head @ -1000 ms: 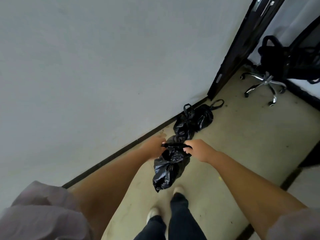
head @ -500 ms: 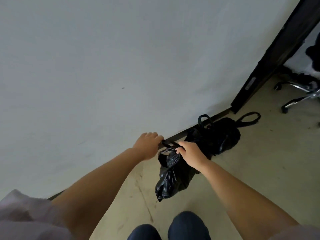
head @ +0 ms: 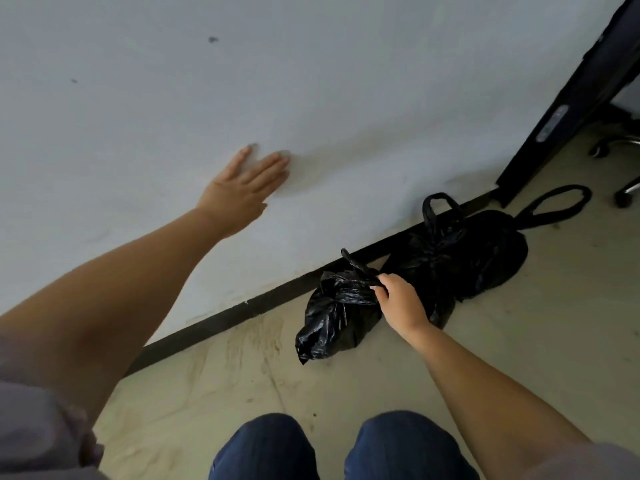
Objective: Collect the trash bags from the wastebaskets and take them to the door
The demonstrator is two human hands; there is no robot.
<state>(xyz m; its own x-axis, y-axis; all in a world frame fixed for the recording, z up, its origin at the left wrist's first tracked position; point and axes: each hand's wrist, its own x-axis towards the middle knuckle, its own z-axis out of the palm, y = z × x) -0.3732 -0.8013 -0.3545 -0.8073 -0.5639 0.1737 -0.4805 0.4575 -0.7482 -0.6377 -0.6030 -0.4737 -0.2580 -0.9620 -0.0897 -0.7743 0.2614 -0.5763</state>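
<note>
**Setting the small bag down by the door**

The small trash bag (head: pixel 337 315) sits on the floor against the baseboard (head: pixel 221 317), slumped and crumpled, so I judge it light and only part full. It is thin black film: soft, slack, a little slick, and likely to tear if I drag it or pinch the body. The tied neck and its twisted handles are the place to hold, and that is where my right hand (head: pixel 401 299) has it, fingers curled round the gathered plastic at the top.

Just beside it, touching or nearly so, lies the larger trash bag (head: pixel 485 258), fuller and flatter, one handle loop standing up near the wall and the other trailing out across the floor toward the door frame (head: pixel 568 109). For that one I would take both loops together.

My left hand (head: pixel 242 188) holds nothing; it is spread flat, fingers straight, against the white wall (head: pixel 311 81). My knees show at the bottom edge, low over the floor (head: pixel 519 341).
</note>
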